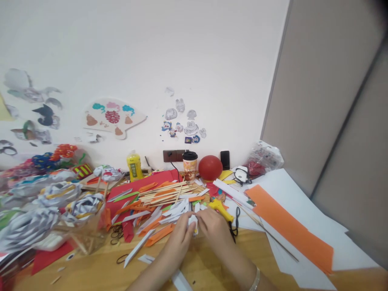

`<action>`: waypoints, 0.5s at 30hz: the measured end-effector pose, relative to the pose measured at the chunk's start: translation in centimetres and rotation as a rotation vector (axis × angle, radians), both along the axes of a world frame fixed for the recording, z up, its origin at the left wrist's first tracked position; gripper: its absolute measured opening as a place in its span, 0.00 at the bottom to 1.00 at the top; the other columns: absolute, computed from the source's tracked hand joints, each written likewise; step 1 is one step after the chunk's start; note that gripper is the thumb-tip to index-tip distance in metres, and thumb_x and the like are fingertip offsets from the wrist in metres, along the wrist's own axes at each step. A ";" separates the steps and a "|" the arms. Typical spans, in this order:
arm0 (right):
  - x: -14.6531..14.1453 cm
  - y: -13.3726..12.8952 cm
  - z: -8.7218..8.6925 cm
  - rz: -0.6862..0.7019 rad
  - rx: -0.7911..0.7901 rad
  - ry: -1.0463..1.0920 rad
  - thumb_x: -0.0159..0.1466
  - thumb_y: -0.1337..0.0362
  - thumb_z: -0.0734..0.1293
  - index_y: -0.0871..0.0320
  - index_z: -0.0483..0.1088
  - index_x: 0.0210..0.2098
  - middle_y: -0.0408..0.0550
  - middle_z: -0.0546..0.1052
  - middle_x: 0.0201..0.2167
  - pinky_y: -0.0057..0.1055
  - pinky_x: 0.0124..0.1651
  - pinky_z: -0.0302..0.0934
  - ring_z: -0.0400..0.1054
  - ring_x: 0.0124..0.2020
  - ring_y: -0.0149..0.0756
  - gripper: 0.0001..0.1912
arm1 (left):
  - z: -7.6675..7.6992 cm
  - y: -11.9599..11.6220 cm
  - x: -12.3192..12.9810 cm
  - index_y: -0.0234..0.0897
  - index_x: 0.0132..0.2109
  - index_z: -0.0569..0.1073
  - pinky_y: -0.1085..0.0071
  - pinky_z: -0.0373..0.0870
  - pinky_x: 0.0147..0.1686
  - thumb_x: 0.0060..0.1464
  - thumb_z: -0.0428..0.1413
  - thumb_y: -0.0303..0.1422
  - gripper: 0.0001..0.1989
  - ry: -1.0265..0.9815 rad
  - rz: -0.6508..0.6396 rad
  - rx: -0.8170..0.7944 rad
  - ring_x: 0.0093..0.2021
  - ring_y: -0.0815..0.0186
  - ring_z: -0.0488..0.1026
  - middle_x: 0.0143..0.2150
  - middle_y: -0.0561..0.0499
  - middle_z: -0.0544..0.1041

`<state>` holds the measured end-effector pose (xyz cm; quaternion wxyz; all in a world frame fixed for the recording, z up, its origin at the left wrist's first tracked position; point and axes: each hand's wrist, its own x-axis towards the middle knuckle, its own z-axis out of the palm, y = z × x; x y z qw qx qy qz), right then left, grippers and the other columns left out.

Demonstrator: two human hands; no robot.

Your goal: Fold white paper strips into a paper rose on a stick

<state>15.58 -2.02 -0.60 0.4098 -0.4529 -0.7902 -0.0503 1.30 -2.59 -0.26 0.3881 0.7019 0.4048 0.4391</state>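
Observation:
My left hand point(183, 228) and my right hand point(214, 226) meet above the front of the wooden table. Between them, the fingers of both are closed on a small piece of folded white paper point(192, 220). Its lower part shows between the hands; the rest is covered by my fingers. Just beyond lies a heap of white paper strips point(178, 208), mixed with orange and green ones. A yellow glue gun point(221, 209) with a black cord rests right of my right hand. Long white strips point(138, 248) lie near my left forearm.
Wooden sticks point(165, 193) lie on red paper. Behind stand a yellow bottle point(134, 166), a lidded paper cup point(190, 165) and a red balloon point(210, 168). Folded paper pieces point(30, 226) crowd the left. Orange paper point(294, 228) and white sheets point(327, 218) cover the right side.

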 end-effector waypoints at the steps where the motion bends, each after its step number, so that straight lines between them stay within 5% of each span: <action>1: 0.0 -0.1 0.1 0.025 -0.011 0.042 0.61 0.72 0.58 0.58 0.70 0.35 0.48 0.74 0.30 0.31 0.36 0.60 0.66 0.33 0.36 0.10 | -0.1 0.2 0.0 0.39 0.47 0.66 0.63 0.55 0.52 0.54 0.47 0.40 0.15 -0.011 0.010 -0.003 0.51 0.57 0.62 0.48 0.45 0.70; 8: -1.5 -1.5 -0.3 0.092 0.048 0.154 0.62 0.69 0.56 0.60 0.62 0.53 0.53 0.73 0.44 0.36 0.44 0.63 0.67 0.43 0.40 0.19 | -0.2 0.5 -0.4 0.40 0.46 0.65 0.66 0.57 0.50 0.53 0.48 0.43 0.17 -0.151 0.120 -0.010 0.51 0.58 0.61 0.48 0.47 0.68; 15: -1.8 -2.3 0.2 0.133 0.045 0.115 0.62 0.69 0.56 0.58 0.58 0.56 0.53 0.66 0.53 0.43 0.52 0.58 0.59 0.53 0.42 0.22 | 1.5 -0.2 -0.8 0.41 0.43 0.66 0.69 0.65 0.39 0.51 0.47 0.48 0.18 -0.278 0.129 -0.125 0.39 0.61 0.68 0.39 0.51 0.71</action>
